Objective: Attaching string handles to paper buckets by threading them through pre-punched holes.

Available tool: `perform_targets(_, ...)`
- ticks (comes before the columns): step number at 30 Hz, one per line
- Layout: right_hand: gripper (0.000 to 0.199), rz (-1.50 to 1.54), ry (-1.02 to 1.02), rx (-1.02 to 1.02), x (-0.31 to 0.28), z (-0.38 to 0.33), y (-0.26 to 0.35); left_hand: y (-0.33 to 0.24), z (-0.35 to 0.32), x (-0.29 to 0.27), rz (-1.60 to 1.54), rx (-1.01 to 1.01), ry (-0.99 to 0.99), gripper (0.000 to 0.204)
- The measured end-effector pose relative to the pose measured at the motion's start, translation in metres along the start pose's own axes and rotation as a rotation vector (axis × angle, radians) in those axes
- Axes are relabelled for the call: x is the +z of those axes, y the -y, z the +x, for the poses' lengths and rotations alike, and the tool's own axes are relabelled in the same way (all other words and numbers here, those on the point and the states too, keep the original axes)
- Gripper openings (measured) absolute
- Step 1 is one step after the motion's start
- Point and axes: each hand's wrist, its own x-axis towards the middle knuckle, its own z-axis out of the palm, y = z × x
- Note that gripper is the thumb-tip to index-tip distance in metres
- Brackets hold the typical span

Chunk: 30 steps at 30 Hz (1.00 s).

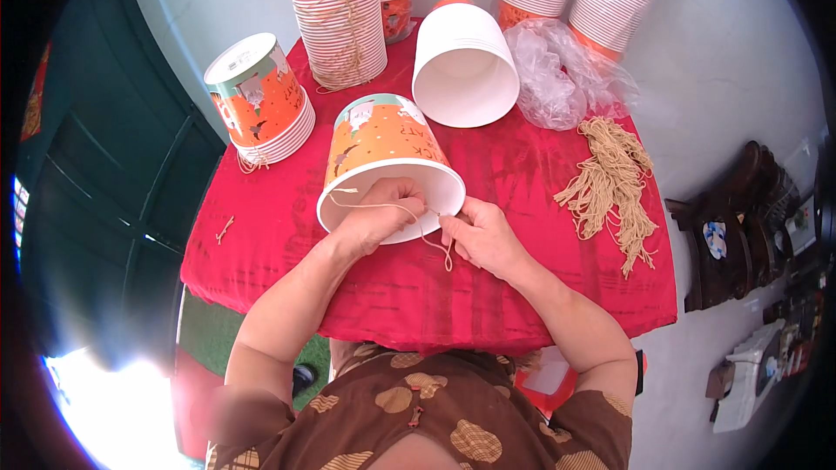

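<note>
An orange paper bucket with a white rim lies on its side on the red cloth, its mouth toward me. My left hand is inside the mouth with its fingers curled closed on a thin tan string. One string end lies across that hand, and a loop hangs below the rim. At the right side of the rim, my right hand pinches the edge between thumb and fingers, close to the string. The fingertips of my left hand are partly hidden.
A tan string bundle lies on the right. Behind are a white-mouthed bucket on its side, clear plastic wrap and tall stacks of buckets. A short upside-down stack stands left, near a string scrap.
</note>
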Motion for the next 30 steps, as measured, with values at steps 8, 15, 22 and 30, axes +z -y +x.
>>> perform_targets(8, 0.017, -0.249, -0.243, -0.179, 0.005, 0.001, -0.011, 0.003, 0.002, -0.001, -0.059, 0.012, 0.014, 0.01)
perform_targets(15, 0.02, -0.565, -0.357, -0.271, 0.007, -0.012, 0.006, 0.0, -0.001, 0.002, 0.007, -0.013, -0.01, 0.008)
perform_targets(22, 0.017, -0.809, -0.353, -0.679, 0.008, -0.008, -0.006, 0.0, 0.0, 0.004, 0.035, 0.003, 0.016, 0.007)
perform_targets(30, 0.016, -0.891, -0.351, -0.611, 0.014, -0.003, -0.009, 0.006, 0.001, 0.004, 0.118, 0.096, 0.049, 0.007)
